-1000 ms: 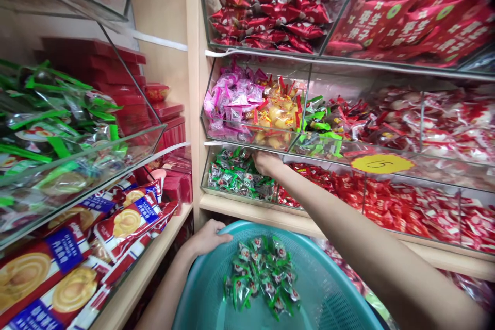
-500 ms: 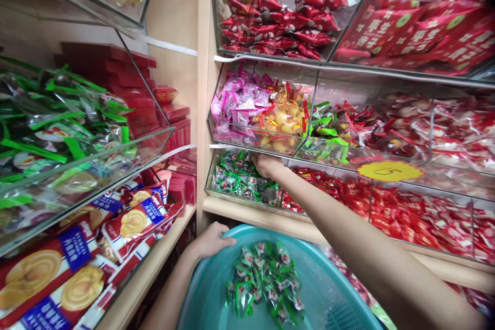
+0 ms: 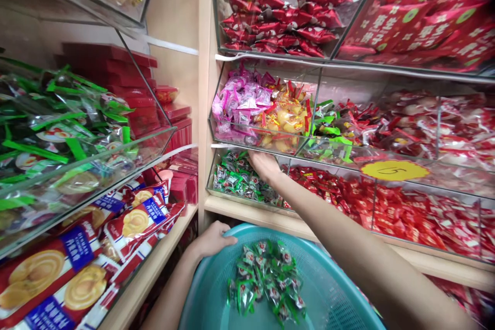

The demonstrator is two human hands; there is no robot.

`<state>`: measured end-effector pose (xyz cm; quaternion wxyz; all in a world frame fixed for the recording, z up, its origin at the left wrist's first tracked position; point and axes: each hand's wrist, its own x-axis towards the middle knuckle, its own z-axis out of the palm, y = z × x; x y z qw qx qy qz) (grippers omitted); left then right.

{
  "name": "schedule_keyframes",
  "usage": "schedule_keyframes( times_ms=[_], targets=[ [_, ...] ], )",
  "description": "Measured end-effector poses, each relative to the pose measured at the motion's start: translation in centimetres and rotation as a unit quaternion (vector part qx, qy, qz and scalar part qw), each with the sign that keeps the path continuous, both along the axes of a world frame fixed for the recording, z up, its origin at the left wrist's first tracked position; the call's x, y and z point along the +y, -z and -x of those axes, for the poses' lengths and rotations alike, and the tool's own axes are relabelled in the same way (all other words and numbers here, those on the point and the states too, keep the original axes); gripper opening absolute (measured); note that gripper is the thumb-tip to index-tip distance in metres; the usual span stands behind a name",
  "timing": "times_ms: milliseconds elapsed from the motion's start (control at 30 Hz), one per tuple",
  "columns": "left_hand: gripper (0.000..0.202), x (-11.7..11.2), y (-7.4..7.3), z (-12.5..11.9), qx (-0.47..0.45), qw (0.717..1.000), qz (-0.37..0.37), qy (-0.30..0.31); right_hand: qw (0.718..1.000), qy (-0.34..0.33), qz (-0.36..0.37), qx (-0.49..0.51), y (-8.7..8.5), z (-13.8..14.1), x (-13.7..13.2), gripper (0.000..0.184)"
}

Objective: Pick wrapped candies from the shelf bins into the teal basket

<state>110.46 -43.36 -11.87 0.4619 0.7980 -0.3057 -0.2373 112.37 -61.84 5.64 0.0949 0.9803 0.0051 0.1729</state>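
Observation:
My left hand [image 3: 216,238] grips the rim of a teal plastic basket [image 3: 328,283] at its upper left, thumb over the edge. Inside the basket lies a loose pile of small green-and-clear wrapped candies [image 3: 266,278]. My right hand [image 3: 265,166] reaches into the lower-left clear bin [image 3: 247,196], which holds similar green wrapped candies [image 3: 234,178]. Its fingers are hidden behind the shelf edge and among the candies, so whether they hold any does not show.
Right of that bin are bins of red wrapped candies [image 3: 390,216]. Pink wrapped candies [image 3: 243,98] and yellow ones [image 3: 286,113] sit one shelf above, with a yellow price tag [image 3: 394,170]. Cookie packs [image 3: 50,268] and green-edged packets [image 3: 58,113] fill the left shelves.
My right hand has gone slightly further into the green candy bin, its fingers now more hidden. The left hand and basket stay nearly where they were.

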Motion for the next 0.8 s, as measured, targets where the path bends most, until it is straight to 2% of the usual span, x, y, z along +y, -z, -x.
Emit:
schedule_keyframes(
  times_ms=[133,200,267,333,400,433,500,567,633,733,800],
  targets=[
    [0.039,0.0,-0.2,0.1,0.021,1.0,0.005,0.011,0.987,-0.115,0.076,-0.087,0.8,3.6,0.1,0.043],
    [0.042,-0.1,-0.5,0.2,0.043,0.999,0.012,0.021,0.977,-0.174,0.066,-0.102,1.6,6.5,0.2,0.043],
    [0.043,-0.1,-0.7,0.3,0.046,0.999,0.014,0.022,0.972,-0.214,-0.003,-0.102,3.0,9.8,0.3,0.042],
    [0.043,-0.2,-0.9,0.4,0.042,0.999,0.009,0.019,0.96,-0.222,-0.144,-0.094,5.0,13.2,0.3,0.042],
    [0.043,-0.2,-1.0,0.4,0.037,0.999,-0.001,0.018,0.917,-0.169,-0.351,-0.086,7.6,15.9,0.2,0.045],
    [0.043,-0.3,-1.0,0.4,0.033,0.999,-0.006,0.018,0.882,-0.132,-0.445,-0.076,8.9,16.9,0.1,0.046],
    [0.043,-0.3,-1.0,0.5,0.026,0.999,-0.01,0.02,0.809,-0.066,-0.581,-0.054,11.2,18.1,-0.2,0.047],
    [0.043,-0.3,-1.1,0.5,0.029,0.999,-0.01,0.02,0.756,-0.032,-0.653,-0.034,12.7,18.5,-0.6,0.049],
    [0.043,-0.3,-1.2,0.7,0.04,0.999,-0.011,0.016,0.725,-0.021,-0.688,-0.025,13.5,18.6,-1.0,0.05],
    [0.042,-0.3,-1.3,0.7,0.049,0.999,-0.01,0.014,0.687,-0.007,-0.726,-0.02,13.4,18.8,-1.1,0.052],
    [0.042,-0.4,-1.2,0.6,0.052,0.999,-0.008,0.015,0.635,0.024,-0.772,0.002,13.0,19.2,-0.9,0.055]
  ],
)
